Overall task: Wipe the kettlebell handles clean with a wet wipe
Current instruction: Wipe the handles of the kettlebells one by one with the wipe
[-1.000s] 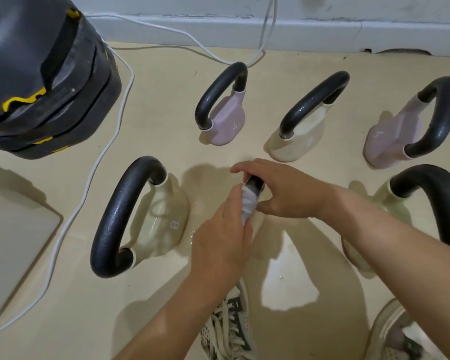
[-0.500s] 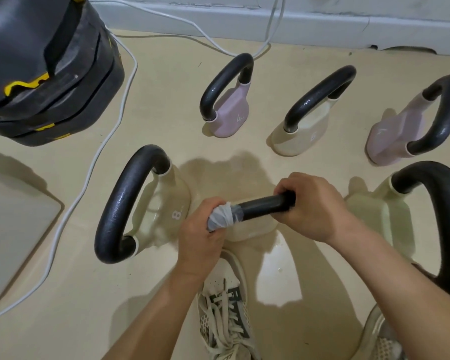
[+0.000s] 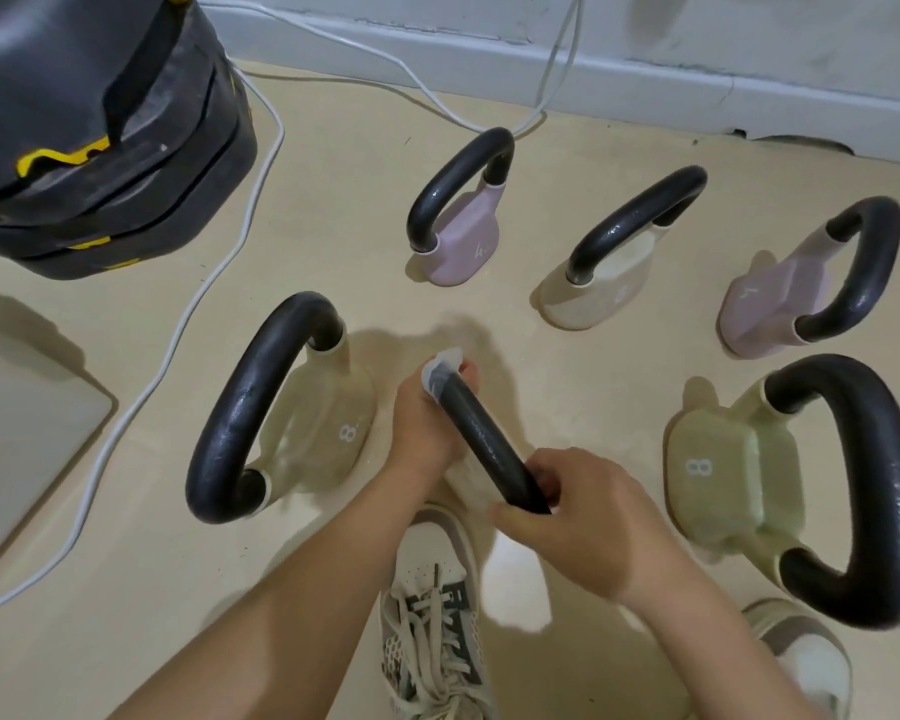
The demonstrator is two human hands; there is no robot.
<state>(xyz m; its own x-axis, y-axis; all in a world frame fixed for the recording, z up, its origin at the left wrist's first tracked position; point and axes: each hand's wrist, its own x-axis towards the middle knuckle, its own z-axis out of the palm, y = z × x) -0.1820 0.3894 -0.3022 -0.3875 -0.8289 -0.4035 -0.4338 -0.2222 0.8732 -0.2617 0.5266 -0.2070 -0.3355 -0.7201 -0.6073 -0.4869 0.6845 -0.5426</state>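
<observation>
In the head view, we have one kettlebell (image 3: 466, 485) tipped up between our hands, just above our shoe (image 3: 432, 615). Our left hand (image 3: 422, 423) has its grip closed round the wipe (image 3: 440, 368), which is wrapped over the far end of the black handle (image 3: 489, 444). Our right hand (image 3: 578, 517) has its grip curled tight round the near end, steadying it. The body is mostly hidden beneath our hands.

Five other kettlebells (image 3: 463, 246) stand apart on the floor (image 3: 333, 200). We judge this handle mid-wipe: the wipe sits at one end, and the stretch between our hands is bare. The left bell (image 3: 323, 433) has a glistening handle, so it is perhaps done. Of the rest we cannot tell.
</observation>
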